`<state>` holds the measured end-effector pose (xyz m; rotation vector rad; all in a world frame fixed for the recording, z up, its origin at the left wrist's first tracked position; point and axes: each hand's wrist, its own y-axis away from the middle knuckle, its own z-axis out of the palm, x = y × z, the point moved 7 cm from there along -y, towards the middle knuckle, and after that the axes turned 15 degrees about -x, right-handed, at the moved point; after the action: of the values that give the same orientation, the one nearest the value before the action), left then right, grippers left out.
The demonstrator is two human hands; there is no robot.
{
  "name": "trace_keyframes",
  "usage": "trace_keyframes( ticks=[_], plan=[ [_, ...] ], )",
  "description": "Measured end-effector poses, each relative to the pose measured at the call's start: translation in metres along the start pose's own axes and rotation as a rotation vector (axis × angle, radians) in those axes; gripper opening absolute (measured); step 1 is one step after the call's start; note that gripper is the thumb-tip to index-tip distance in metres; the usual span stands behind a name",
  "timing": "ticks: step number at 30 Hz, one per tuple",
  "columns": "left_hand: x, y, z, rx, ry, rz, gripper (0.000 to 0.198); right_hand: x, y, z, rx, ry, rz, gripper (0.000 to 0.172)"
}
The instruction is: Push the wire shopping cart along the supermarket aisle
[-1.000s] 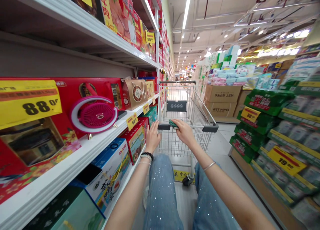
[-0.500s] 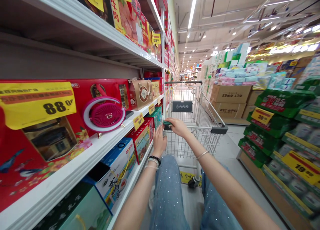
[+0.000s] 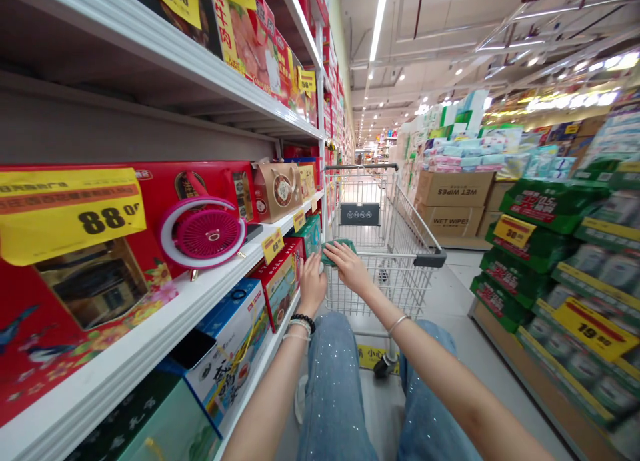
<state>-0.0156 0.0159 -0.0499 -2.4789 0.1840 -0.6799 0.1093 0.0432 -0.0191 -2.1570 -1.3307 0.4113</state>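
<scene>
1. Firstly, the right hand [image 3: 350, 267] lies across the grey plastic cart handle [image 3: 429, 259], its fingers curved closely over a soft green item [image 3: 337, 249]. It appears to hold that item against the handle; what the item is cannot be told.
2. Next, the left hand [image 3: 313, 284] stands just beside the green item, its fingers raised and slightly parted. Whether it closes on the handle cannot be told. A black beaded bracelet [image 3: 303, 323] and thin silver bangles circle the left wrist.
3. Below the hands, sparkled pale-blue denim jeans [image 3: 335, 394] stand behind the wire shopping cart [image 3: 380, 281].
4. Left of the cart, a white metal shelf [image 3: 150, 327] carries a red-and-blue gift box [image 3: 280, 281] close to the left hand.
5. Farther right, green-wrapped packs [image 3: 503, 274] and brown cardboard wet-wipes cartons [image 3: 453, 189] stand in stacks.
6. Caution: the green item appears held by light finger pressure only, so a loosened grip could drop it through or beside the cart. The narrow gap to the shelf means a sideways swerve could knock the boxes off the shelf edge.
</scene>
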Motion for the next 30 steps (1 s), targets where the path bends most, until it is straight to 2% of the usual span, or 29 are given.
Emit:
trace_keyframes(
  ticks=[4,8,11,15,19,23,27,30],
  plan=[
    [0.003,0.0,-0.003,-0.019,-0.035,0.011,0.063,0.011,0.037,-0.005,0.039,0.113,-0.107,0.066],
    [0.008,-0.005,-0.003,-0.041,-0.05,0.023,0.064,0.027,0.057,-0.019,0.151,0.147,0.016,0.065],
    [0.009,-0.009,-0.002,-0.037,-0.033,0.015,0.063,0.015,0.041,-0.009,0.168,0.144,0.059,0.062],
    [0.001,-0.01,-0.003,-0.032,-0.009,-0.039,0.06,-0.01,0.012,0.017,0.088,0.154,-0.029,0.055],
    [-0.007,-0.009,-0.007,-0.077,0.007,-0.041,0.06,-0.01,0.023,0.028,0.016,0.215,-0.12,0.049],
    [-0.007,-0.01,-0.009,-0.101,0.007,-0.014,0.061,-0.008,0.043,0.025,-0.024,0.244,-0.179,0.047],
    [-0.006,-0.011,-0.006,-0.083,0.014,-0.031,0.059,-0.013,0.029,0.018,0.02,0.261,-0.135,0.048],
    [-0.01,-0.008,-0.004,-0.084,0.025,-0.058,0.057,-0.015,0.021,0.025,-0.001,0.259,-0.143,0.046]
  ],
)
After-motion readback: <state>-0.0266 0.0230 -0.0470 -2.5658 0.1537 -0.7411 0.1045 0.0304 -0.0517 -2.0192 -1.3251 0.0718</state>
